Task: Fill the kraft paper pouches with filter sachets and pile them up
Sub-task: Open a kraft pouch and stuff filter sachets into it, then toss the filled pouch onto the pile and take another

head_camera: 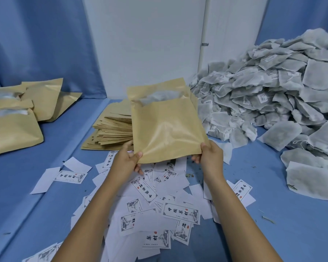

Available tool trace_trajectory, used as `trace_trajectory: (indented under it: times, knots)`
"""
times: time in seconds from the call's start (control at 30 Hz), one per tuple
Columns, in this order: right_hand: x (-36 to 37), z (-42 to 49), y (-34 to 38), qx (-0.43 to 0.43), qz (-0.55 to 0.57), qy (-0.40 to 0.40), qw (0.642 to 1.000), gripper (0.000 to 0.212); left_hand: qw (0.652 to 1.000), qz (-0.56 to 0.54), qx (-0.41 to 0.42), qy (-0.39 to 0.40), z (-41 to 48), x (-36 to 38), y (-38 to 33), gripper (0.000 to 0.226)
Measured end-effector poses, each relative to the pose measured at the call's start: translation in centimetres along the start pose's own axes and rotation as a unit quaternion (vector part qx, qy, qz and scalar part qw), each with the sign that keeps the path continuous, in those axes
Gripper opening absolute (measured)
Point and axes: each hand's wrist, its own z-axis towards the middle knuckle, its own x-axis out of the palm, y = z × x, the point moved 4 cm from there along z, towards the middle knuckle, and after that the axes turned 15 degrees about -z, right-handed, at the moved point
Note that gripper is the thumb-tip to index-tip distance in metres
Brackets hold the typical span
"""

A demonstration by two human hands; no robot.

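— Left hand (127,159) noted at the bottom-left corner of the tan, glossy kraft paper pouch (167,125): thumb in front, fingers behind, pinched on the corner. Right hand (208,154) likewise clamped on the bottom-right corner. Pouch position?

— Held upright off the blue cloth-covered table (273,224), mouth up, above scattered white printed paper labels (159,205). Grey-white filter sachets (159,96) showing at the open mouth.

— Judged step: settling the load, then piling. Recommend a light downward shake to drop the contents below the rim. Keep the mouth up; avoid tilting forward.

— Destination?

— Pile of filled kraft pouches (11,118) at far left, well apart from both hands. Lay flat on top, edges aligned, mouth turned the same way as the rest.

— Hazards?

— Flat stack of empty kraft pouches (114,129) just behind the left hand; carry over, not through. Large heap of loose grey-white sachets (273,91) at right, off the likely path.
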Motion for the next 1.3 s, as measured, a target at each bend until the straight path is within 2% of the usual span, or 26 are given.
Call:
trace_trajectory:
  times: [0.03, 0.1, 0.23, 0.33, 0.5, 0.73, 0.87, 0.93, 1.0, 1.07, 1.1, 1.13, 1.2, 1.3]
  knots:
    - [-0.1, 0.0, 0.3, -0.020, -0.024, -0.011, 0.999, 0.030, 1.000, -0.029, -0.008, 0.001, -0.1, 0.2, -0.2, 0.049]
    - [-0.1, -0.1, 1.2, -0.047, -0.027, -0.028, 0.998, 0.031, 0.999, -0.050, 0.001, 0.009, 0.0, 0.5, -1.1, 0.052]
    - [1.9, -0.1, 3.9, -0.068, 0.024, -0.009, 0.997, 0.027, 0.999, -0.004, 0.045, -0.003, 1.6, -1.2, -5.0, 0.050]
    - [5.1, -0.2, 6.5, -0.068, 0.068, 0.021, 0.995, 0.025, 0.998, 0.010, 0.040, -0.041, 2.4, -4.4, -7.4, 0.050]
    - [11.7, -2.0, 8.9, -0.035, 0.085, 0.089, 0.992, 0.023, 0.994, 0.047, 0.025, -0.097, 1.3, -11.4, -8.6, 0.051]
    - [21.1, -6.7, 7.6, 0.059, 0.074, 0.151, 0.984, 0.035, 0.990, 0.060, 0.002, -0.124, -2.5, -21.1, -6.8, 0.043]
    - [26.1, -9.0, 9.2, 0.067, 0.109, 0.199, 0.972, 0.032, 0.982, 0.064, 0.040, -0.175, -3.9, -26.2, -8.4, 0.049]
    - [29.0, -9.3, 12.1, 0.053, 0.164, 0.246, 0.954, 0.031, 0.971, 0.048, 0.085, -0.217, -3.9, -28.3, -11.1, 0.051]
    - [32.3, -9.5, 16.0, 0.045, 0.254, 0.344, 0.903, 0.030, 0.954, -0.048, 0.120, -0.269, -2.7, -30.5, -14.2, 0.054]
    - [34.4, -9.8, 18.7, 0.083, 0.299, 0.420, 0.853, 0.041, 0.945, -0.142, 0.088, -0.282, -1.2, -32.0, -15.9, 0.062]
    - [35.1, -10.0, 19.1, 0.088, 0.286, 0.451, 0.841, 0.041, 0.948, -0.130, 0.043, -0.288, -0.6, -32.4, -15.8, 0.066]
    - [35.4, -10.3, 19.1, 0.075, 0.237, 0.472, 0.846, 0.035, 0.957, -0.082, -0.004, -0.278, -0.3, -32.2, -15.4, 0.064]
    - [35.5, -11.3, 18.1, 0.015, 0.110, 0.500, 0.859, 0.022, 0.978, -0.001, -0.065, -0.201, 0.4, -29.8, -13.5, 0.052]
    - [34.7, -12.4, 15.9, -0.070, 0.002, 0.498, 0.864, 0.020, 0.990, 0.009, -0.101, -0.097, 1.7, -24.4, -10.3, 0.043]
